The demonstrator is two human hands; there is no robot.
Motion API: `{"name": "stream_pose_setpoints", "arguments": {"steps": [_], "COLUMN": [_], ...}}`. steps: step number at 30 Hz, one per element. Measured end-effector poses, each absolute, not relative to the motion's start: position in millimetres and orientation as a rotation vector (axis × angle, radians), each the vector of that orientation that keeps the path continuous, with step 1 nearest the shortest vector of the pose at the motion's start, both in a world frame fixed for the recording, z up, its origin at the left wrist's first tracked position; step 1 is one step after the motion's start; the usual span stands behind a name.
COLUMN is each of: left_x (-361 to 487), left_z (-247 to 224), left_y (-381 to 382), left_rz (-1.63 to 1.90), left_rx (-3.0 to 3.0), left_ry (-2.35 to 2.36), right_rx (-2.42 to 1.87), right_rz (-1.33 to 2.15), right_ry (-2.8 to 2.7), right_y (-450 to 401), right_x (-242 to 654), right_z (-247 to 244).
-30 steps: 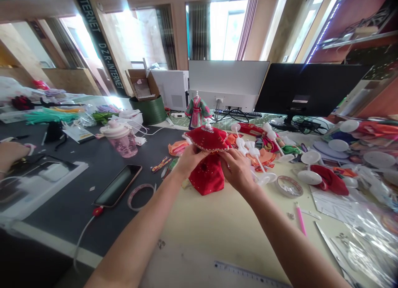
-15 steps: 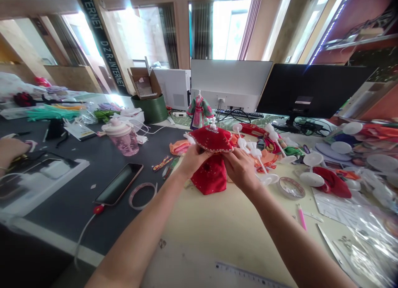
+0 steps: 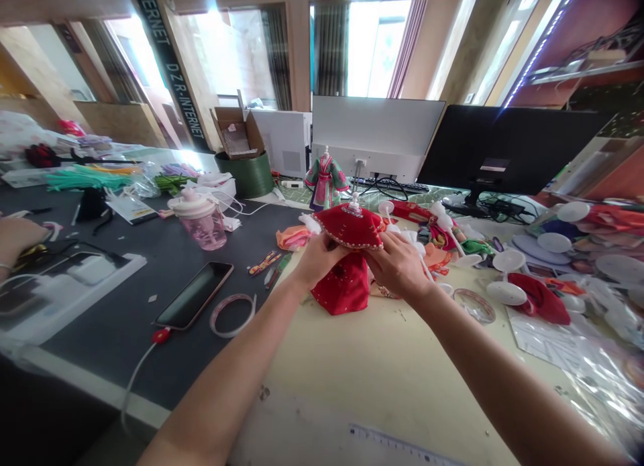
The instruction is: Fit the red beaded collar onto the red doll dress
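A small red doll cape (image 3: pixel 349 226) with a beaded edge sits on a small doll form whose pale neck knob rises above it. Below the cape hangs a red doll skirt (image 3: pixel 342 288) with tiny shiny dots. My left hand (image 3: pixel 316 261) grips the cape's lower left edge, thumb and fingers closed. On the opposite side my right hand (image 3: pixel 402 265) pinches the right edge, its fingertips partly hidden under the cloth. Just behind stands another doll form in a green and pink robe (image 3: pixel 327 181).
At left lie a phone (image 3: pixel 194 295), a tape roll (image 3: pixel 232 315) and a pink cup (image 3: pixel 198 218). White doll stands (image 3: pixel 506 292) and cloth pieces crowd the right. A ruler (image 3: pixel 397 446) lies in front; monitors (image 3: pixel 508 154) stand behind. Another person's hand (image 3: pixel 20 241) shows far left.
Both hands stay on the cape. My right hand has shifted slightly right, and its forearm has swung outward. The view has moved a little.
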State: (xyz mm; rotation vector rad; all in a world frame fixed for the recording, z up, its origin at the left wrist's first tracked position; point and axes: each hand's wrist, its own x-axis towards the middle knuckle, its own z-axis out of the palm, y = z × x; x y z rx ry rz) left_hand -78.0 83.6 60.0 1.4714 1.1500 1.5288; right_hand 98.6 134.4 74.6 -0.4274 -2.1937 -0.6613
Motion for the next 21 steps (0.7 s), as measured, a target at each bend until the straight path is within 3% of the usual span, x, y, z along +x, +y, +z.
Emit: {"name": "stream_pose_setpoints", "arguments": {"steps": [16,21], "left_x": [-81,-81], "left_z": [60,57], "left_y": [83,75], "left_rz": [1.535,1.573], "left_rx": [1.485,1.451], "left_ry": [1.15,1.08], "right_rx": [-0.41,-0.522], "right_rz": [-0.631,-0.443], "right_ry": [-2.095,-2.072], "right_y": [133,123], "right_x": [90,91], "right_z": [64,61]}}
